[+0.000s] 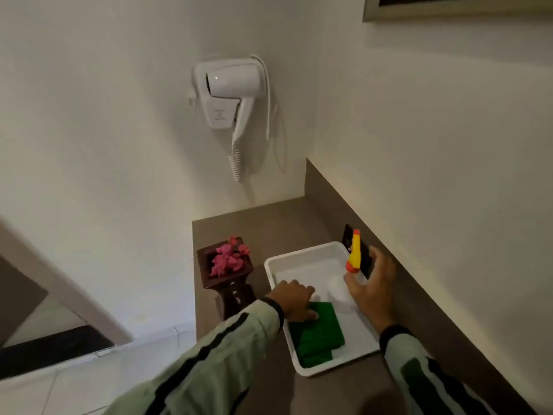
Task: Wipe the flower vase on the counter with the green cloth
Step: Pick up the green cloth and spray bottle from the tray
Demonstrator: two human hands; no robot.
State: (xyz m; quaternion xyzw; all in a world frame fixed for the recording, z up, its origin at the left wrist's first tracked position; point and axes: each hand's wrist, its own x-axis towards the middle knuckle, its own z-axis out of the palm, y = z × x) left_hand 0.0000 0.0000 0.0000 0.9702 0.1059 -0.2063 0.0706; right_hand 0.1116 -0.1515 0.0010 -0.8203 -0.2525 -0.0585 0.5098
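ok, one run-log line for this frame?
left hand: on green cloth in white tray | right hand: open at spray bottle | vase: untouched

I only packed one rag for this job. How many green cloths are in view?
1. The green cloth lies folded in the white tray on the counter, with the left hand on its far end. Nothing shows whether another is folded underneath.

Single head-worn wide-angle view, looking forward and steeply down into a room corner. The brown laminate surface (287,223) fills the lower centre, close below the lens; both pale-green sleeves enter from the bottom edge. White walls bow with lens distortion.
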